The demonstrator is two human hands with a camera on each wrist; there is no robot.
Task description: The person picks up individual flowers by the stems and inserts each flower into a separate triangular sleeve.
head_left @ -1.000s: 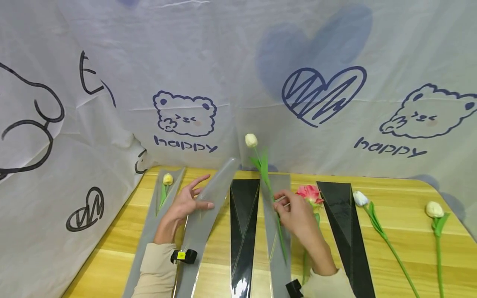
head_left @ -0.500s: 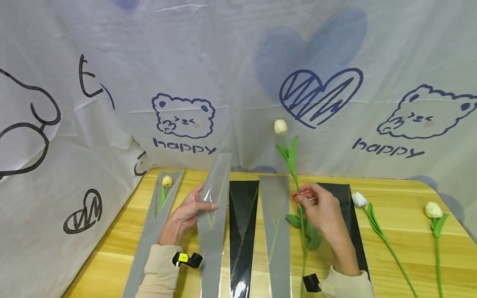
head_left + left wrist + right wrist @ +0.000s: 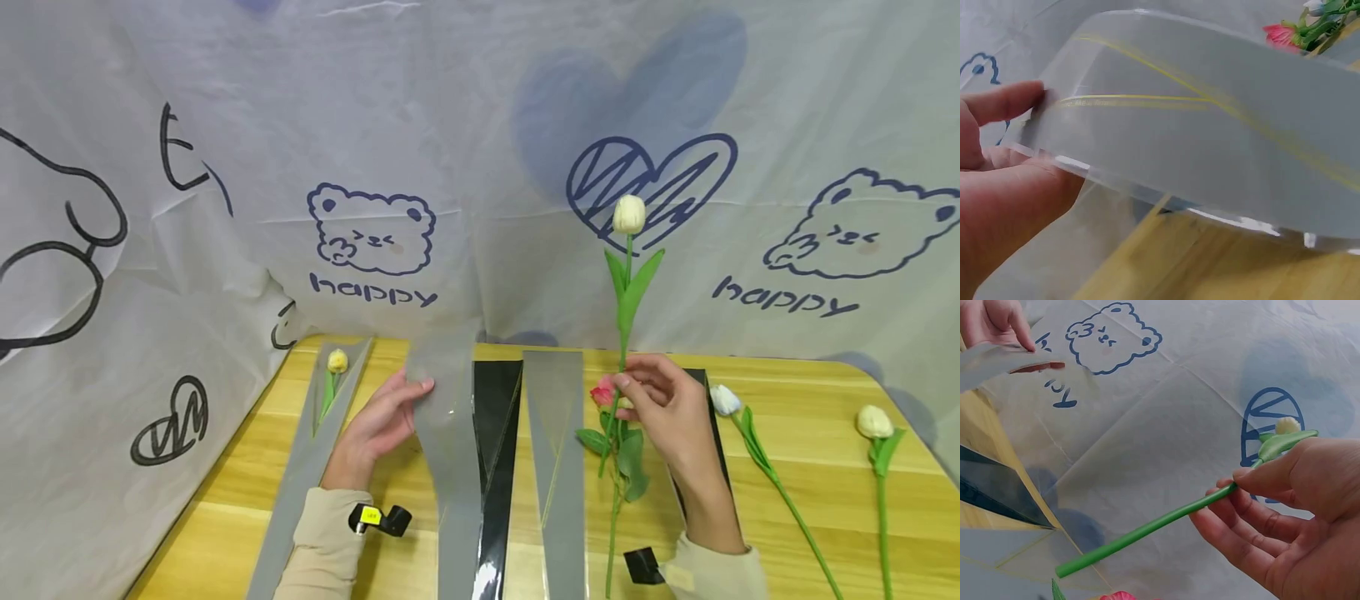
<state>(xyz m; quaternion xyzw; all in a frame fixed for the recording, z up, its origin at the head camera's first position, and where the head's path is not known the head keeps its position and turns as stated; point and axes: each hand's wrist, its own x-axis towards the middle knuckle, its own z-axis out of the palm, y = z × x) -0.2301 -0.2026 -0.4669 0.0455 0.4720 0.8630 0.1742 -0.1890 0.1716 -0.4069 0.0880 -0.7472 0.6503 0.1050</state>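
Observation:
My left hand point(image 3: 381, 421) pinches a translucent grey flower sleeve point(image 3: 448, 408) near its top edge, thumb in front. In the left wrist view the sleeve point(image 3: 1147, 137) curves away from the thumb, with thin gold lines across it. Between thumb and fingertips, my right hand point(image 3: 667, 412) pinches the green stem of a white artificial tulip point(image 3: 628, 215), held upright above the table. The right wrist view shows the lower stem point(image 3: 1147, 528) sticking out past the fingers, its cut end free and apart from the sleeve. Sleeve and tulip do not touch.
A pink rose point(image 3: 602, 393) lies behind the tulip stem. Black sleeve point(image 3: 495, 467) and grey sleeve point(image 3: 555, 450) lie flat mid-table. At left, another grey sleeve point(image 3: 300, 475) contains a yellow tulip point(image 3: 337, 361). A pale blue tulip point(image 3: 725, 400) and a cream tulip point(image 3: 874, 422) lie right.
My right hand has carried the white tulip rightward and up, from over the flat grey sleeve to above the rose. My left hand has swung the held sleeve to the right, partly over the black one.

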